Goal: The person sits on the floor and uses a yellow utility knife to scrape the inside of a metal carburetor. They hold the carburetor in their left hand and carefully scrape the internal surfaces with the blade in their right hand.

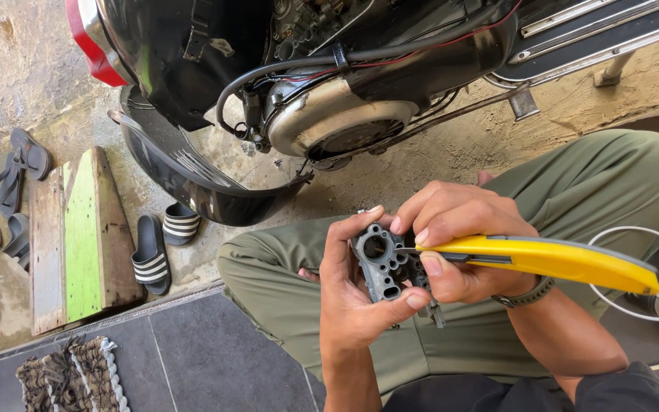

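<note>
**Knife tip on a metal part, held over the lap**

From my feed I look down at both hands working above a pair of olive-green trousers point(573, 191). My left hand point(352, 294) has its grip closed around a small grey metal engine part point(381, 263) with round bores, thumb across its lower edge and fingers behind it. My right hand point(459, 236) has its grip closed on a yellow utility knife point(551, 259); the short blade at its front end touches the face of the metal part, and the handle runs out to the right past the wrist, which wears a dark band point(528, 294).

Ahead, a scooter point(329, 69) stands with its side open, showing the rounded engine cover point(337, 122) and black hoses. A black side panel point(192, 183) lies on the concrete floor below it. Striped slide sandals point(163, 244) sit beside a green-and-bare wooden board point(78, 236), with more sandals at the far left. A white cable point(634, 267) loops at the right.
</note>
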